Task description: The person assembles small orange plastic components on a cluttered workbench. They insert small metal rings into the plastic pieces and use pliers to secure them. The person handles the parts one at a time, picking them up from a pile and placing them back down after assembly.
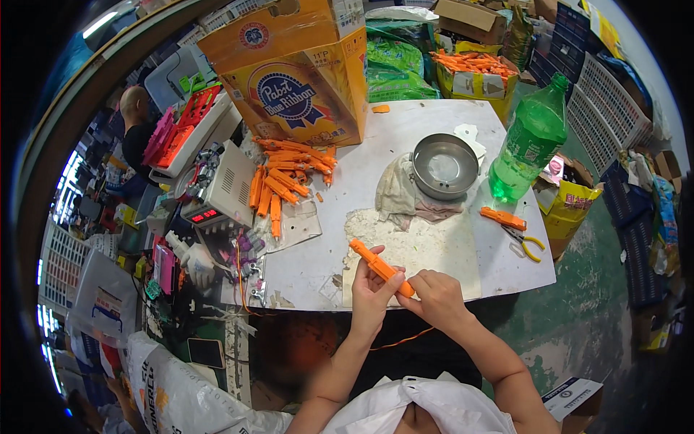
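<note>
My left hand (369,295) holds a long orange plastic part (381,267) over the near edge of the worktable. The part slants, with its narrow notched end pointing up and to the left. Closed around its lower end is my right hand (439,296), whose fingertips are partly hidden. Beyond my hands lies a worn pale mat (448,246). A pile of similar orange parts (289,173) rests at the table's left. One more orange part (503,218) lies at the right, beside pliers with yellow handles (533,249).
A metal bowl (443,192) stands on a crumpled cloth (394,189). Behind it to the right is a large green bottle (526,145). A tall yellow carton (289,87) and a beige instrument box (230,189) border the left side. Another box (473,88), full of orange parts, stands beyond the table.
</note>
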Demonstrator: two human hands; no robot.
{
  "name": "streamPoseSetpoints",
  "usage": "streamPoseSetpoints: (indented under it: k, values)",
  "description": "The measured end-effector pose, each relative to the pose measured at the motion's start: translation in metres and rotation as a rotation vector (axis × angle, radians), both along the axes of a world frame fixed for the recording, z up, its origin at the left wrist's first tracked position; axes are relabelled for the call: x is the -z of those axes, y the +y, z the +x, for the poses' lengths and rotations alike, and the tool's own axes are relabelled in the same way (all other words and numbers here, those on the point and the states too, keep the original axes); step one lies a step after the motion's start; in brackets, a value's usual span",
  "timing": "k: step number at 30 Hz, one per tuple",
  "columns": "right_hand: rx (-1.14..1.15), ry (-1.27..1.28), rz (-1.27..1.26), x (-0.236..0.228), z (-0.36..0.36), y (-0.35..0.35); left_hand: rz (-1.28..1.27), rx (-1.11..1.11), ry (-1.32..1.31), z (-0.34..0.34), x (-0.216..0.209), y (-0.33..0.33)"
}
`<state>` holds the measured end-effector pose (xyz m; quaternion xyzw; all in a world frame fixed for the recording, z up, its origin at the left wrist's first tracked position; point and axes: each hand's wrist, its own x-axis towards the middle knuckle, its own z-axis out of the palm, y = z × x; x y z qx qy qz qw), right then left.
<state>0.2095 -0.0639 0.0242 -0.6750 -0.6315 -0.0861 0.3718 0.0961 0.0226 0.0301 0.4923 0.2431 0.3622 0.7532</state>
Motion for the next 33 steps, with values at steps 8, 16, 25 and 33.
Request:
streamPoseSetpoints:
  k: [8,16,25,33]
  values:
    - [0.454,0.051,0.014,0.011,0.056,0.011,0.146,-0.021,0.019,-0.005,0.029,0.008]
    - [0.657,0.080,-0.163,0.029,0.095,0.010,0.217,-0.181,0.053,-0.030,0.034,0.009]
    - [0.680,0.099,-0.243,0.022,0.094,0.002,0.297,-0.079,-0.872,-0.059,-0.165,0.005]
    - [0.667,0.125,-0.279,0.021,0.087,0.009,0.344,0.543,-1.252,-0.093,-0.222,-0.022]
